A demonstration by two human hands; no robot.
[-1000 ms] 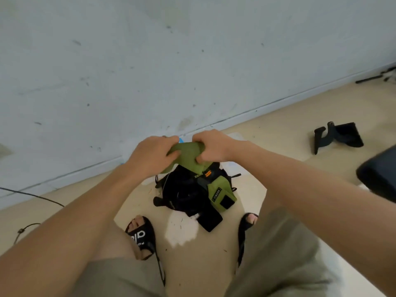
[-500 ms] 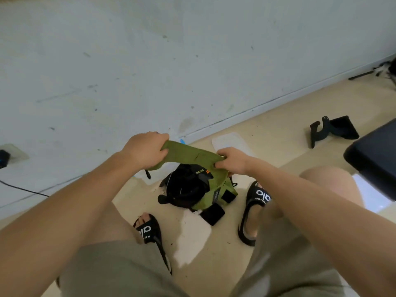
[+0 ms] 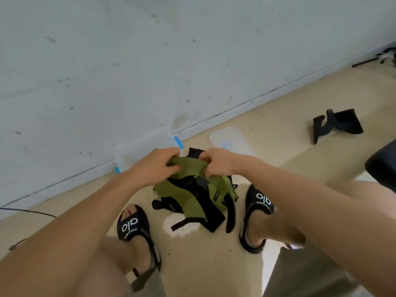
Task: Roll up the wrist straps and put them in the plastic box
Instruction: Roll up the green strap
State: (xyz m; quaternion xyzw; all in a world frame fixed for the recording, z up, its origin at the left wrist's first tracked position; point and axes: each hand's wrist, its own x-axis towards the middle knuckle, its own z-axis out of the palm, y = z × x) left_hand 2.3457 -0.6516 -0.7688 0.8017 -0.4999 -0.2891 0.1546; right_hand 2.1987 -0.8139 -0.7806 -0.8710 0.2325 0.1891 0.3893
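- Since the earlier frame, the left hand (image 3: 157, 166) and right hand (image 3: 216, 162) have closed together, bunching the olive-green fabric wrist strap (image 3: 188, 166) they had stretched apart.
- Both hands grip the strap's upper edge, apparently to begin rolling it; it hangs over the green-and-black strap pile (image 3: 192, 200).
- The clear plastic box (image 3: 139, 148) stands behind, against the wall.
- The sandals (image 3: 130, 224) read "alo"; a strap tag begins "YIBO".

Soft, even daylight filled the scene, with a glare patch on the floor (image 3: 182, 228) toward six o'clock. Wide-angle distortion bent the edges; detail was slightly blurred throughout.
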